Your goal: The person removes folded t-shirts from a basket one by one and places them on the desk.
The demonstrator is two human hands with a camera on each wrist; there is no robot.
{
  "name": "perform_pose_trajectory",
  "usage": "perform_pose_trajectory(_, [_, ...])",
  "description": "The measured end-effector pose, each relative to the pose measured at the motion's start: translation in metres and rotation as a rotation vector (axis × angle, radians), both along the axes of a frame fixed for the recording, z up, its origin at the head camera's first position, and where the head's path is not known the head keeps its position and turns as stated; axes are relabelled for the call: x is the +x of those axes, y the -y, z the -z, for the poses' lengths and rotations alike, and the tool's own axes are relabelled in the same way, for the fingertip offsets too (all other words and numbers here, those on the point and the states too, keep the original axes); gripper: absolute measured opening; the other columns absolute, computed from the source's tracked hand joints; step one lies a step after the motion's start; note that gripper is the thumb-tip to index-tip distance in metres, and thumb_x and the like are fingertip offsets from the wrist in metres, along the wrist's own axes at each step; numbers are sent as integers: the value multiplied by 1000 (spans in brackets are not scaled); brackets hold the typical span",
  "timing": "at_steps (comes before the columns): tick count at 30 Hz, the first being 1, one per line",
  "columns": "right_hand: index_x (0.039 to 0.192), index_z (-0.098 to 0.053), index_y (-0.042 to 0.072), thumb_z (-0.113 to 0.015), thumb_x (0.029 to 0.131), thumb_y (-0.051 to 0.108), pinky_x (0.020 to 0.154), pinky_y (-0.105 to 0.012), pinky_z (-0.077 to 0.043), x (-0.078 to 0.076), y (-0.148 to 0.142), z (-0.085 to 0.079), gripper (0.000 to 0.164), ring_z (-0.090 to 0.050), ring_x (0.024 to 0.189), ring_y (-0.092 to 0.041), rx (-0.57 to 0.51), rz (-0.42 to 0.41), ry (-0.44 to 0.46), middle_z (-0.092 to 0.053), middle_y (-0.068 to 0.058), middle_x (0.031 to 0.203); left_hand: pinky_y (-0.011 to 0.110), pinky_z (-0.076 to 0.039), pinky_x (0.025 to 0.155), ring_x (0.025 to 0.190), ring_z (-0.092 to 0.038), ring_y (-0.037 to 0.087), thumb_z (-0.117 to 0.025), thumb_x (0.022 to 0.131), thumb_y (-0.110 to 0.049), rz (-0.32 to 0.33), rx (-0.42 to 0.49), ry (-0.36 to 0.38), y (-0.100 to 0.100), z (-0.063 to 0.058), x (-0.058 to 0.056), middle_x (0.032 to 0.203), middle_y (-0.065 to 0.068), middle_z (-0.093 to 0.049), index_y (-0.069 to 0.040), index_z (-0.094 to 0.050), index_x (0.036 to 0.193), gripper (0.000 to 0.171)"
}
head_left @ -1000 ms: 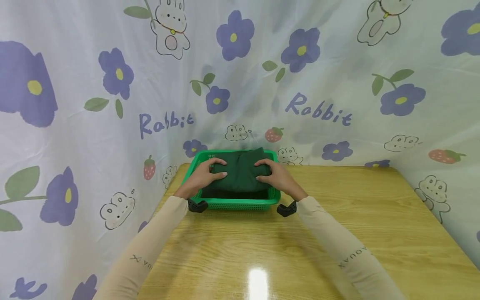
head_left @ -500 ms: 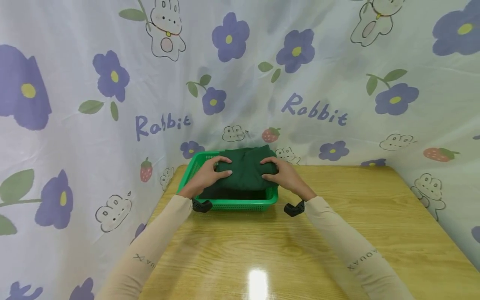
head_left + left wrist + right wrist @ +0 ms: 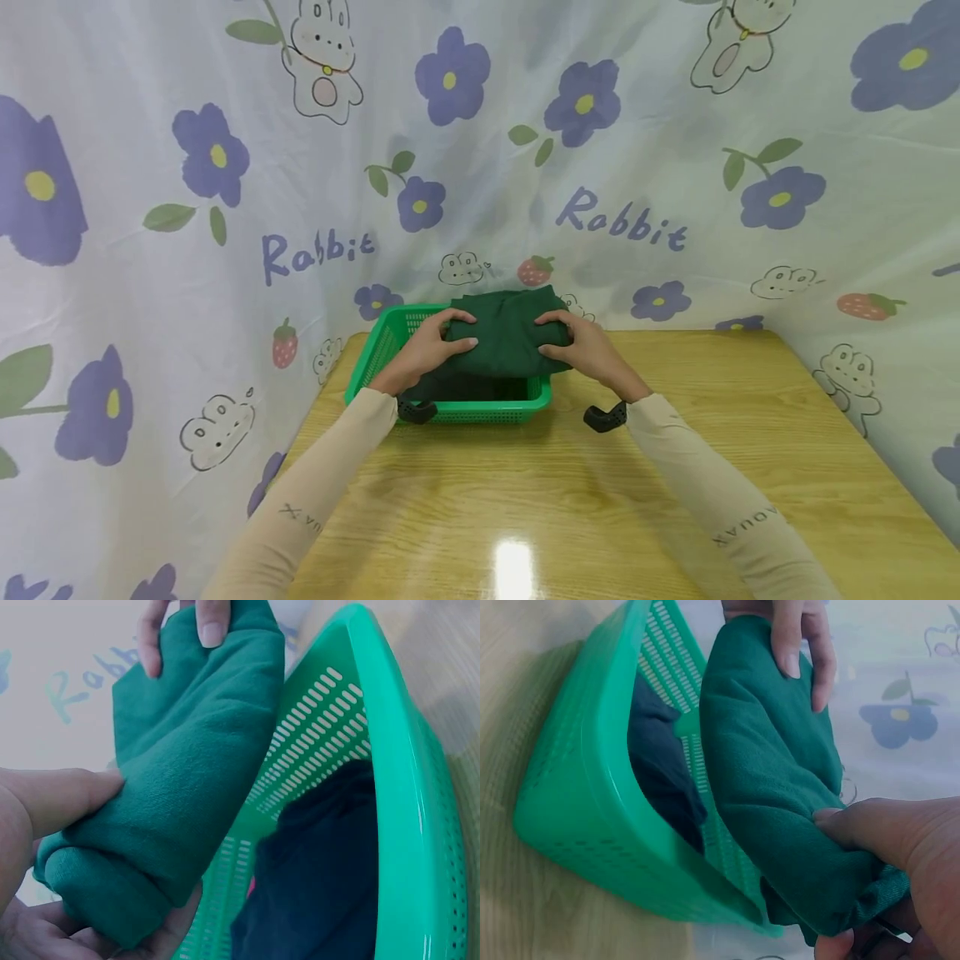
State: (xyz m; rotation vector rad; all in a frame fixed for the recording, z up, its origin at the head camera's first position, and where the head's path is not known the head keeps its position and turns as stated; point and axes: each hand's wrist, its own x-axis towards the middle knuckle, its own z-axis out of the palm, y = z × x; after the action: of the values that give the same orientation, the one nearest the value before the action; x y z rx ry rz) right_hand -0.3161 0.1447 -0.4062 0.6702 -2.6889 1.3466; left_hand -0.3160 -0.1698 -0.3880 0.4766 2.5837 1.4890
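A folded dark green cloth garment (image 3: 506,337) is held up over the green plastic basket (image 3: 480,407), its right end past the basket's right rim. My left hand (image 3: 431,343) grips the left end, thumb on the near side and fingers curled underneath in the left wrist view. At the other end my right hand (image 3: 588,346) pinches the folded cloth between thumb and fingers. Inside the basket lies a dark, nearly black cloth (image 3: 322,855), below the green one and apart from it. A small pinkish-red bit shows beside it in the left wrist view.
The basket stands on a wooden table (image 3: 675,433), towards its far left corner. Behind and to the left hangs a white curtain (image 3: 480,150) printed with flowers and rabbits. Bare wood extends to the right of the basket and in front of it.
Both hands have carried the green garment up and to the right, from within the basket's outline to partly past its right rim. The head view has also shifted slightly.
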Motion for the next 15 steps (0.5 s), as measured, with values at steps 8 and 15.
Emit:
perform_pose_trajectory(8, [136, -64, 23, -78, 95, 23, 59, -34, -47, 1, -17, 1, 43, -49, 57, -21, 20, 22, -9, -52, -8, 65, 58, -41, 110, 148, -32, 37, -71, 100, -34, 16, 1, -1, -17, 3, -3, 166, 2, -27, -28, -61, 135, 37])
perform_pose_trajectory(15, [136, -63, 24, -78, 95, 22, 59, -35, -48, 1, -33, 1, 44, -53, 58, -22, 3, 29, -9, -55, -8, 63, 58, -39, 111, 150, -30, 36, -72, 99, -34, 29, 4, -1, -31, 1, -9, 166, 1, -27, -29, -61, 134, 37])
